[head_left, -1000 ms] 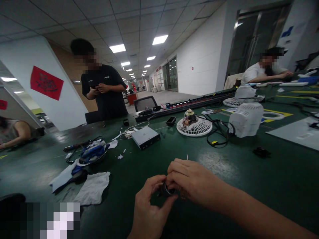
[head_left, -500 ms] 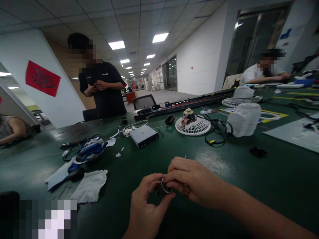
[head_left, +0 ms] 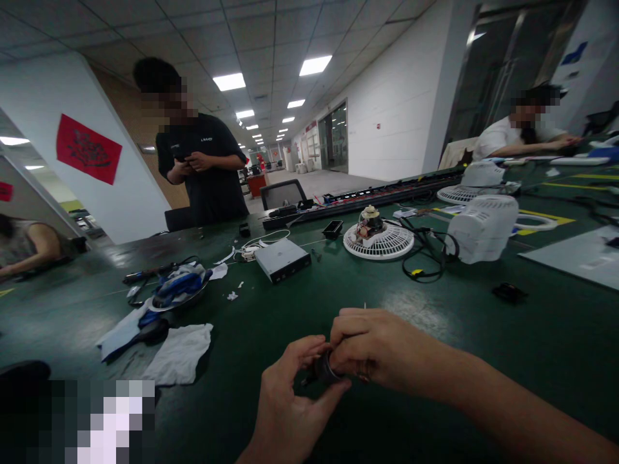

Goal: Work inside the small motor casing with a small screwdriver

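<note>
Both hands meet low in the middle of the view, over a dark green table (head_left: 483, 348). My left hand (head_left: 290, 403) pinches a small dark round part with a metal rim (head_left: 323, 370) between thumb and fingers. My right hand (head_left: 374, 351) is closed over the same part from the right, its fingers curled on top of it. A thin pale tip (head_left: 364, 305) sticks up just behind my right hand; what it belongs to is hidden.
White cloths (head_left: 178, 353) and a metal dish with blue rags (head_left: 178, 290) lie at left. A grey box (head_left: 283, 259), a fan grille with a motor (head_left: 378, 238) and a white fan housing (head_left: 481, 229) stand further back. One person stands across the table; others sit left and right.
The hands keep hold of the small part, shifting only slightly on it. The view has drifted a little; the standing person stays put.
</note>
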Demonstrator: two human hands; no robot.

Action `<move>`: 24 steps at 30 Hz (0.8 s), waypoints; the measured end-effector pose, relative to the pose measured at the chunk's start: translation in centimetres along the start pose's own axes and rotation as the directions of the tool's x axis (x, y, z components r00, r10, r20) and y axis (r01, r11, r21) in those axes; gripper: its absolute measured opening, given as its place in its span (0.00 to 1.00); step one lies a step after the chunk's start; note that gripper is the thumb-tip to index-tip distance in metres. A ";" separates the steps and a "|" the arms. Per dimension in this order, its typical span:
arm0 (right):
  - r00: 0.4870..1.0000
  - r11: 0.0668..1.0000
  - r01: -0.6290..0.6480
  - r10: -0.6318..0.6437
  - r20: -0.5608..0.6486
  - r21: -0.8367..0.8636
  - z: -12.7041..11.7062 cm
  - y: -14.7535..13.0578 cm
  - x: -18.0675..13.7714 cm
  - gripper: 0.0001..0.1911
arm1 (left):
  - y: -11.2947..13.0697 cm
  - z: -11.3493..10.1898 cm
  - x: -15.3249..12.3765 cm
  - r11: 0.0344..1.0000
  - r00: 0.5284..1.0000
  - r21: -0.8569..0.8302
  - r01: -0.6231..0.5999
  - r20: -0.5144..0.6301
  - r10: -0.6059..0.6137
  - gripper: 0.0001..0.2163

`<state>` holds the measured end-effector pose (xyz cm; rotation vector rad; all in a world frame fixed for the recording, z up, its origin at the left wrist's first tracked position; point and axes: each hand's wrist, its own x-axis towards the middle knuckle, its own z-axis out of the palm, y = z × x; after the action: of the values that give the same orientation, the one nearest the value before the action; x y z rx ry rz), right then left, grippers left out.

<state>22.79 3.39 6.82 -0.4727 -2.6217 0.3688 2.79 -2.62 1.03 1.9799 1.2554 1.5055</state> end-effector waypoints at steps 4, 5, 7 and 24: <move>0.984 0.965 -0.153 0.168 -0.053 0.212 0.2 0.2 0.1 0.08 | 0.2 -0.1 -0.1 0.999 1.000 -0.046 -0.016 -0.023 0.014 0.23; 0.963 0.931 -0.232 0.260 -0.065 0.283 0.2 0.2 0.2 0.08 | 0.3 -0.2 -0.1 0.998 1.000 -0.058 -0.017 -0.026 0.015 0.22; 0.894 0.831 -0.394 0.446 -0.046 0.393 0.3 0.2 0.4 0.15 | 0.3 -0.2 -0.2 0.997 0.999 -0.073 -0.024 -0.023 0.022 0.21; 0.649 0.857 0.077 0.345 -0.678 0.510 1.3 -0.7 0.1 0.21 | -1.0 -0.3 0.7 0.970 0.960 -0.032 0.240 -0.140 -0.242 0.19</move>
<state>21.89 2.55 6.02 -0.5057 -1.5816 0.7049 2.08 -1.57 0.80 1.6626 1.4790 1.5500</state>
